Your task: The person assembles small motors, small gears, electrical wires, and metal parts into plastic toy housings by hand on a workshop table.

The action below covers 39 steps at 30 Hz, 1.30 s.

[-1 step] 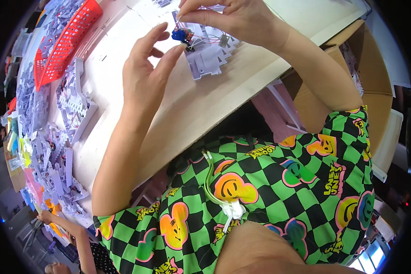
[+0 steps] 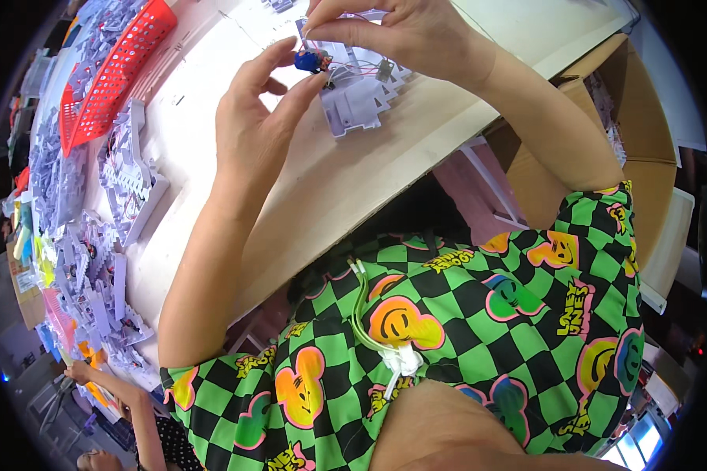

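The person wears a loose garment of green-and-black checkered fabric (image 2: 479, 314) printed with bright cartoon smiley faces in orange, pink, yellow and green, plus yellow lettering. A thin pale-green drawstring cord (image 2: 361, 314) hangs down the front and ends in a white knotted tassel (image 2: 401, 361). Both forearms are bare, with no sleeves, watch or rings showing on the left hand (image 2: 255, 118) or the right hand (image 2: 401, 31).

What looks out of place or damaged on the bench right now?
Nothing stands out. Both hands, left and right, pinch a small blue part with thin wires above a pale plastic piece. The red basket lies tilted among piled plastic pieces.
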Tool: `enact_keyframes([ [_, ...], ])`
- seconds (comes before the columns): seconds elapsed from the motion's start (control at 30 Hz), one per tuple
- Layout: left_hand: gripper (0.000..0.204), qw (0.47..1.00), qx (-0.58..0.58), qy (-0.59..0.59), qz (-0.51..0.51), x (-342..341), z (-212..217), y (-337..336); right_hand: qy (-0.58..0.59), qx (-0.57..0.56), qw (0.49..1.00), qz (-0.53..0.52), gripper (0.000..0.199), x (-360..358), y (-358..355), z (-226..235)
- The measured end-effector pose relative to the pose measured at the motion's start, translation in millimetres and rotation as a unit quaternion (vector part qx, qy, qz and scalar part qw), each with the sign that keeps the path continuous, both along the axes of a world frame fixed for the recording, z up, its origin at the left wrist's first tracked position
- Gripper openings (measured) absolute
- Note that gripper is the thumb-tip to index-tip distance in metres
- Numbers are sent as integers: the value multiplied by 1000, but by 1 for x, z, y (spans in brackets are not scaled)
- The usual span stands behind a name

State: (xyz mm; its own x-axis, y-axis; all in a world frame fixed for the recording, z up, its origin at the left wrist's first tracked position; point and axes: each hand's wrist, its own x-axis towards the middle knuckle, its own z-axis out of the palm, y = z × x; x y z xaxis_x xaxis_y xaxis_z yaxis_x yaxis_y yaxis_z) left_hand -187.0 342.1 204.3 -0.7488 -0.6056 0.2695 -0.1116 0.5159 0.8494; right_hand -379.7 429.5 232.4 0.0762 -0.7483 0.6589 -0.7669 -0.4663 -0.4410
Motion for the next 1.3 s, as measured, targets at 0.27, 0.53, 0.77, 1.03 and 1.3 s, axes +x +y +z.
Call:
enact_keyframes([
  [0.27,24,974,218,55,-35,-22,-14,-8,-3,-4,999,-37,23,-8,5,-2],
  [0.53,28,975,211,59,-24,-20,-15,-11,97,130,985,-50,6,-1,27,-9],
  [0.77,38,922,371,94,-55,-14,-16,-36,287,157,944,-38,7,-8,33,-2],
  [1.03,47,757,628,66,-168,8,-5,-54,18,116,993,-34,38,-7,7,4],
  [1.3,36,826,541,74,-139,27,3,-58,241,150,959,-14,14,22,25,3],
])
